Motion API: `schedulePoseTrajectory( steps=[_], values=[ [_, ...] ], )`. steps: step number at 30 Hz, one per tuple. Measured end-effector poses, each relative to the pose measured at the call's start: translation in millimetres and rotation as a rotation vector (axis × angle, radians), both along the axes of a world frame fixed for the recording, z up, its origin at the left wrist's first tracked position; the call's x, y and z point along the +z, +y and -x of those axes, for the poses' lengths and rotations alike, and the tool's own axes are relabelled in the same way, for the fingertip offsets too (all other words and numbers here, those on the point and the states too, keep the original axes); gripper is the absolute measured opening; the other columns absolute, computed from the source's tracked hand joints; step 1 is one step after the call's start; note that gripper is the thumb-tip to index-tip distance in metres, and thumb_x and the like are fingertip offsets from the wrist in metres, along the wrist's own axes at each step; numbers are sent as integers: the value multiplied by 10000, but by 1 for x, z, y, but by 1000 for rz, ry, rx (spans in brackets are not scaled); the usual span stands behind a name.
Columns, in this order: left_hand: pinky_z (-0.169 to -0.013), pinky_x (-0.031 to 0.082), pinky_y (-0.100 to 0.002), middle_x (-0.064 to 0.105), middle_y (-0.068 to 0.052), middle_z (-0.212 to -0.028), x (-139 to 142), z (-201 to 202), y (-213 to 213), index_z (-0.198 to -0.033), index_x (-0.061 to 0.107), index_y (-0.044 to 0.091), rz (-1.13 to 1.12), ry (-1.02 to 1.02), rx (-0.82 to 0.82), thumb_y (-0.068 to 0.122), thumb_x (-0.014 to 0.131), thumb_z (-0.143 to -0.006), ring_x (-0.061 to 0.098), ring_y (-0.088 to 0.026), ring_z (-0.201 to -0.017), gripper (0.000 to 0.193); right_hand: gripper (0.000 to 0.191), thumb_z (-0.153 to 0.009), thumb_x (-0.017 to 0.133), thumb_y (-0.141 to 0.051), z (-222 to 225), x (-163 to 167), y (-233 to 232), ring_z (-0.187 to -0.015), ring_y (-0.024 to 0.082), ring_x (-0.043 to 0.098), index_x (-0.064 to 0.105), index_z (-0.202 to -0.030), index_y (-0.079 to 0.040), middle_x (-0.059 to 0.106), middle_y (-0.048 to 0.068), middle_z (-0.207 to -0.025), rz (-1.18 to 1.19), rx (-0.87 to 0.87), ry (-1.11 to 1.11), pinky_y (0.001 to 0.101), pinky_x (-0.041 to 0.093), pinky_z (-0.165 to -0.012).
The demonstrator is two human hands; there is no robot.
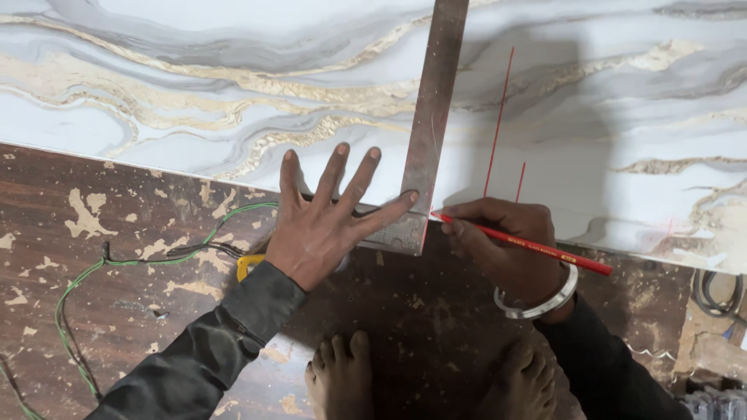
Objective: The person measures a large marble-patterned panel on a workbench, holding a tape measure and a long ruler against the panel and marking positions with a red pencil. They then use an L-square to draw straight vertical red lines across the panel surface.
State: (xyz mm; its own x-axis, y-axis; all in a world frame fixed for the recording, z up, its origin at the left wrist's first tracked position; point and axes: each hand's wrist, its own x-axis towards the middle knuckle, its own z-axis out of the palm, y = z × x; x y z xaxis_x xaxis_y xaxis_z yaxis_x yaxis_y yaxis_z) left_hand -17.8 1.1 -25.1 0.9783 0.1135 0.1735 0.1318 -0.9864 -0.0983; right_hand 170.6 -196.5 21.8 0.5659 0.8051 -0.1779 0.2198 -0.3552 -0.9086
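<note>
On the marbled sheet (233,93), left hand (327,222) spread flat pinning steel square (424,132), right hand (506,241) pinching red pencil (521,243); likely crooked line if square slips.

From my seat, the metal square (424,132) splits the marble-patterned sheet (156,117): left of the square the sheet lies bare and a hand could sweep freely; right of it the sheet is bare too, marked only by thin red lines. At the square's corner the left hand (323,222) presses flat, and the right hand (502,241) with the red pencil (529,245) crowds the other side. Lower left of the square, green wire (117,260) loops across the brown tabletop (47,311); below it, bare feet (342,381) block the way.
</note>
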Motion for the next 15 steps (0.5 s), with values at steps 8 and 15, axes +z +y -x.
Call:
schedulePoseTrajectory(
  steps=[8, 15],
  values=[
    [-1102, 318, -827, 115, -84, -1720, -8, -1, 2, -1634, 180, 517, -39, -32, -2, -110, 547, -949, 94, -387, -1578, 998, 156, -879, 710, -73, -26, 10, 27, -614, 75, 741, 770, -1005, -2, 796, 61, -772, 84, -25, -47, 219, 588, -537],
    [-1098, 285, -824, 19, -100, -1698, -6, -3, 3, -1619, 121, 494, -78, 4, -12, -206, 476, -874, 7, -396, -1558, 1082, 123, -977, 693, -81, -109, 9, 103, -636, 121, 715, 757, -1014, 18, 758, 102, -793, -153, -9, -213, 255, 584, -556]
  ],
)
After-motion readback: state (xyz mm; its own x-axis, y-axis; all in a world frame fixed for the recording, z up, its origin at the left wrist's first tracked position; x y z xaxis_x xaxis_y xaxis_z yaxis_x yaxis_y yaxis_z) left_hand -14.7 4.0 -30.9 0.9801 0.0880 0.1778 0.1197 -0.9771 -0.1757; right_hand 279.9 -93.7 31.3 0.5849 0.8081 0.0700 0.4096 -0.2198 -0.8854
